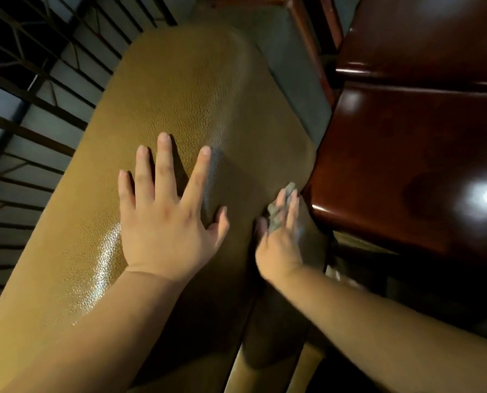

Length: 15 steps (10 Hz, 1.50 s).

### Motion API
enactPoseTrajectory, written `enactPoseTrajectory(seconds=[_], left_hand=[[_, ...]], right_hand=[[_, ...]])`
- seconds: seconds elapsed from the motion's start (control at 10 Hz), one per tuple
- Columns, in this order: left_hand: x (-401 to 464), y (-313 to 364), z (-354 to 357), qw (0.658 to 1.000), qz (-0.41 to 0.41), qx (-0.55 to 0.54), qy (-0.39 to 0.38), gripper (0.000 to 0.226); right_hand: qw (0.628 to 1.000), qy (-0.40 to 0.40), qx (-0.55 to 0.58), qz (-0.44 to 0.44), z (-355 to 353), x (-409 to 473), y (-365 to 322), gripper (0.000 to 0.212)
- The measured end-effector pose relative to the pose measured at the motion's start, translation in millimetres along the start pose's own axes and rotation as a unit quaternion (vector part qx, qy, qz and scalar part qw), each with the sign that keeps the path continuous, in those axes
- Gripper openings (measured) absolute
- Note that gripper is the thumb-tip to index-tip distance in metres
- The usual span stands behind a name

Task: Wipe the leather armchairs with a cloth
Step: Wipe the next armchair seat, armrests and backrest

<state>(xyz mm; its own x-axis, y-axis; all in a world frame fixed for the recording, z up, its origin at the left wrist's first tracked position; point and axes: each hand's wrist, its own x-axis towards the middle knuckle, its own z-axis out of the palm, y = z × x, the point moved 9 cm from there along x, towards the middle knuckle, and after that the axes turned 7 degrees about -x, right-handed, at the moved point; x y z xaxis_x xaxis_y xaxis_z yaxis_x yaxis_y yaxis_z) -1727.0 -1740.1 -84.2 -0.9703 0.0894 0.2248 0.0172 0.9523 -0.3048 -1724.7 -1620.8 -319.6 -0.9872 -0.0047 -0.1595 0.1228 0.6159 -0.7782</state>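
A tan leather armchair [197, 95] fills the middle of the view, seen from above its padded top. My left hand [165, 214] lies flat on the leather with fingers spread. My right hand [279, 236] is at the chair's right edge, blurred, pressing a small grey cloth [277, 214] against the leather. Bits of the cloth show between and past its fingers; most of it is hidden under the hand.
A glossy dark red wooden table or cabinet [406, 154] stands close against the armchair's right side. A dark metal grille [38, 80] runs along the left. Grey floor [290, 66] shows beyond the chair.
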Motion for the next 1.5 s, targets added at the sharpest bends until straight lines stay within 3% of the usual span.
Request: enactPoseTrajectory(seconds=[0.1, 0.2, 0.3, 0.4, 0.5, 0.6, 0.7, 0.8, 0.9, 1.0, 1.1, 1.2, 1.3, 1.4, 1.5], left_hand=[[-2.1, -0.4, 2.7, 1.0, 0.005, -0.015, -0.001, 0.088], [-0.5, -1.2, 3.9, 1.0, 0.006, -0.03, -0.004, 0.089], [-0.6, -0.2, 1.6, 0.999, 0.006, -0.046, 0.002, 0.088], [-1.2, 2.0, 1.1, 0.998, 0.012, -0.063, 0.005, 0.08], [-3.6, 3.0, 2.3, 0.998, 0.007, -0.059, 0.006, 0.081], [-4.9, 3.2, 3.7, 0.999, 0.008, -0.051, 0.003, 0.086], [-4.5, 2.5, 5.3, 0.999, -0.002, -0.031, -0.011, 0.087], [-3.8, 2.6, 8.7, 0.998, -0.018, 0.007, -0.053, 0.089], [-0.5, 12.1, 1.4, 0.99, -0.068, 0.048, -0.111, 0.089], [-1.7, 16.0, -16.1, 0.976, -0.136, 0.077, -0.153, 0.091], [-8.5, 58.1, -17.5, 0.952, -0.234, 0.058, -0.189, 0.097], [-17.7, 167.5, -15.2, 0.908, -0.237, -0.01, -0.346, 0.077], [-14.0, 299.3, -31.0, 0.897, -0.158, -0.127, -0.393, 0.056], [-34.7, 407.4, -49.5, 0.836, -0.111, -0.277, -0.46, 0.048], [-29.5, 455.0, -62.7, 0.826, -0.086, -0.294, -0.473, 0.049]], right_hand=[[0.991, -0.035, 0.072, 0.108, -32.7, 90.3, 14.4, 0.069], [0.975, -0.068, 0.122, 0.174, -51.7, 106.4, -11.2, 0.072], [0.989, -0.101, 0.098, 0.054, -48.8, 42.8, -71.2, 0.076], [0.99, -0.113, 0.081, 0.001, -46.5, 1.8, -89.9, 0.073], [0.989, -0.144, -0.015, -0.019, -51.4, 3.8, -81.6, 0.077], [0.976, -0.17, -0.073, -0.115, -51.8, 3.9, -67.4, 0.085], [0.965, -0.205, -0.121, -0.106, -54.5, 7.5, -25.6, 0.074], [0.959, -0.246, -0.135, -0.032, -81.5, 14.7, 28.1, 0.056], [0.94, -0.27, -0.193, -0.075, -134.6, 17.4, 64.9, 0.045], [0.896, -0.326, -0.272, -0.131, -202.5, 12.6, 103.3, 0.035], [0.86, -0.354, -0.338, -0.147, -275.4, 9.8, 147.2, 0.031], [0.859, -0.345, -0.349, -0.147, -343.6, 8.2, 168.1, 0.032], [0.868, -0.344, -0.333, -0.13, -396.9, 1.0, 180.1, 0.031], [0.872, -0.351, -0.325, -0.102, -442.0, -9.9, 193.2, 0.03], [0.859, -0.373, -0.342, -0.078, -482.4, -13.3, 208.7, 0.026]])
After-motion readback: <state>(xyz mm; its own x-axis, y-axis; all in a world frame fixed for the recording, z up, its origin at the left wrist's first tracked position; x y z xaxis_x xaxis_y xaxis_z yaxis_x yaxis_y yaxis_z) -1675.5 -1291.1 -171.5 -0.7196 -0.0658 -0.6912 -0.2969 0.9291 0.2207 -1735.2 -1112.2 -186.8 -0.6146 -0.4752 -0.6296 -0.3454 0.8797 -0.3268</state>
